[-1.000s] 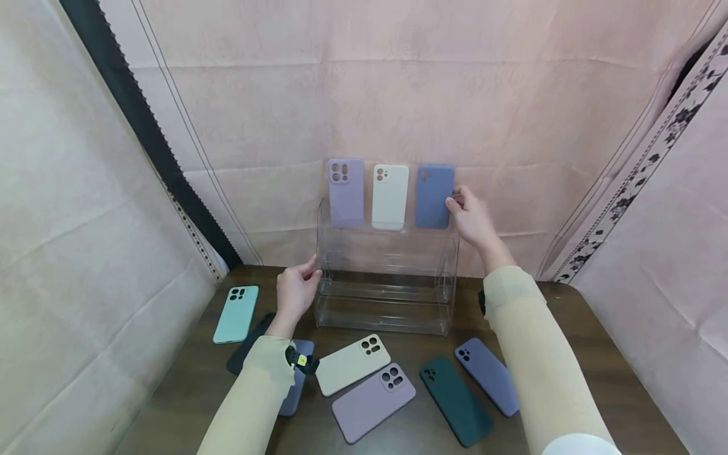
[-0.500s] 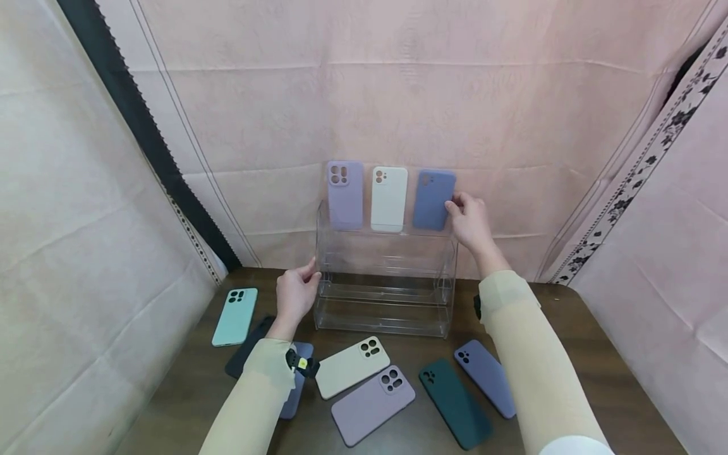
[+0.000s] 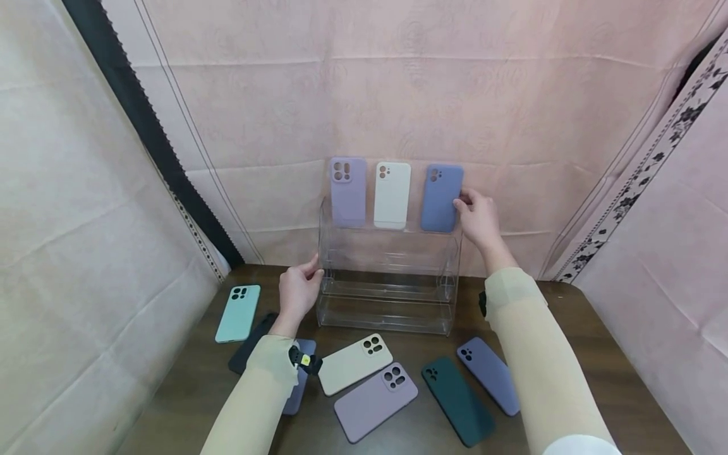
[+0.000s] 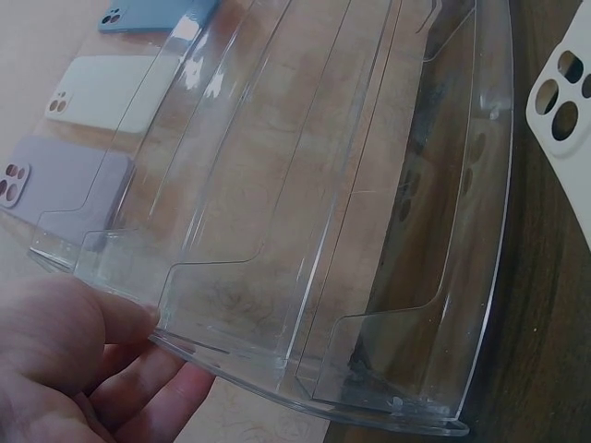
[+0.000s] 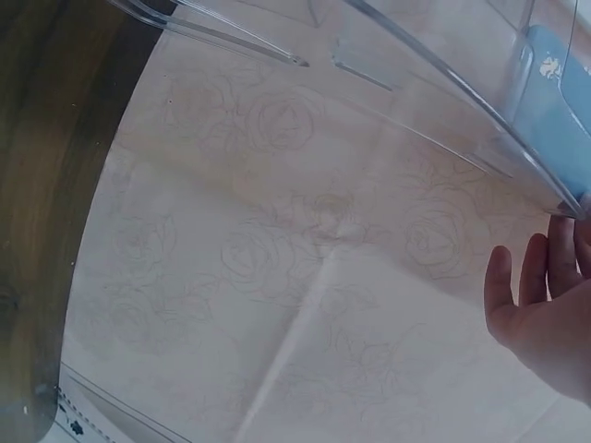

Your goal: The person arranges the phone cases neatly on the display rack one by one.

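A clear tiered display stand (image 3: 387, 323) stands at the back of the table. My left hand (image 3: 298, 291) pinches its left side edge between thumb and fingers, as the left wrist view also shows. On the top tier, a lilac phone case (image 3: 348, 199), a white phone case (image 3: 391, 199) and a blue phone case (image 3: 439, 202) stand upright in a row. With thumb and fingers, my right hand (image 3: 479, 218) holds the blue case by its right edge. In the right wrist view, the fingers (image 5: 534, 268) are by the stand's side edge, partly cut off.
In front of the stand lie a cream phone case (image 3: 352, 366), a purple one (image 3: 372, 407), a dark green one (image 3: 459, 404) and a violet-blue one (image 3: 491, 379). A mint case (image 3: 237, 315) lies left; dark (image 3: 247, 351) and blue (image 3: 296, 395) cases are partly under the left arm.
The blue case in my right hand has shifted slightly right on the top tier, and its camera holes now show the backdrop through them. My left hand keeps its grip on the stand.
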Demonstrator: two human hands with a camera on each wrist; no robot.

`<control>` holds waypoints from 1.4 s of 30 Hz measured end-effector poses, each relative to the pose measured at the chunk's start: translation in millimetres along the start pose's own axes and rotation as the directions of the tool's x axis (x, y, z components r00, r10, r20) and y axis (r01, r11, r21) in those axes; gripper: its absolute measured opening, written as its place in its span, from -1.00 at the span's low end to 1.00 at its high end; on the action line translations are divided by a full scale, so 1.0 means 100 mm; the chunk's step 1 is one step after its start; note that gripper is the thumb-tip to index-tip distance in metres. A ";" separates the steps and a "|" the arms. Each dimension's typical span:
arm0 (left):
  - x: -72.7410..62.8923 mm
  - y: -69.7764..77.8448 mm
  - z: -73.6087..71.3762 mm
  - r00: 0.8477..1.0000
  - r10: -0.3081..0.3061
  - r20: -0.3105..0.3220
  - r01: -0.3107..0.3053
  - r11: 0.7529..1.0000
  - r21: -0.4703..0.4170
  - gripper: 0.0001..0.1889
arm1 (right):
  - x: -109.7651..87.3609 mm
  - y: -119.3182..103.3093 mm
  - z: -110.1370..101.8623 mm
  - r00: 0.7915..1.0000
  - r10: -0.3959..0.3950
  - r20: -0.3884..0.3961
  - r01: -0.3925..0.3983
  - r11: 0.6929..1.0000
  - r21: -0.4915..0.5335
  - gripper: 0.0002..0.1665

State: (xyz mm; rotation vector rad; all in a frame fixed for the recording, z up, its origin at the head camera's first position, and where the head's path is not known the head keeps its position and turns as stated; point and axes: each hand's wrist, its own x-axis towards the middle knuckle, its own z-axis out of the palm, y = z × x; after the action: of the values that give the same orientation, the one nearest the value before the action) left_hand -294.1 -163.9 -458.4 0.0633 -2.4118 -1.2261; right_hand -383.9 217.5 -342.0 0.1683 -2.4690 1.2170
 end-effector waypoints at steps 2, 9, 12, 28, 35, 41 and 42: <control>-0.01 -0.01 0.00 1.000 -0.001 0.002 0.001 1.000 -0.005 -0.60 | -0.02 0.01 0.00 1.000 0.005 -0.002 -0.005 1.000 0.006 -0.49; -0.02 0.00 -0.01 1.000 -0.008 0.012 0.008 1.000 -0.007 -0.59 | -0.06 0.02 -0.01 1.000 0.016 0.004 -0.016 0.999 0.031 -0.43; -0.01 0.01 0.01 1.000 -0.007 0.017 0.008 1.000 -0.010 -0.59 | -0.07 0.02 -0.03 1.000 0.024 -0.011 -0.024 0.998 0.053 -0.42; 0.01 0.00 0.00 1.000 -0.022 0.011 0.022 1.000 -0.021 -0.58 | -0.66 0.08 0.14 0.969 0.022 -0.246 0.036 0.972 0.231 -0.51; 0.01 0.02 -0.02 1.000 -0.022 0.020 0.022 0.999 -0.025 -0.59 | -1.03 0.20 0.22 0.958 0.054 -0.282 0.036 0.952 0.305 -0.47; 0.01 0.01 -0.01 0.998 -0.056 0.035 0.057 0.998 -0.037 -0.59 | -1.32 0.35 0.25 0.961 0.132 -0.241 -0.049 0.946 0.321 -0.42; 0.01 0.01 -0.01 0.997 -0.061 0.039 0.063 0.997 -0.042 -0.59 | -1.37 0.37 0.25 0.960 0.151 -0.235 -0.067 0.941 0.332 -0.40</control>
State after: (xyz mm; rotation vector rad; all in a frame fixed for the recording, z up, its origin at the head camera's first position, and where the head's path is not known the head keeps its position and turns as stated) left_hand -294.2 -164.0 -456.6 0.1043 -2.4310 -1.3171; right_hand -275.1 213.0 -435.9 -0.0426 -2.0690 1.5781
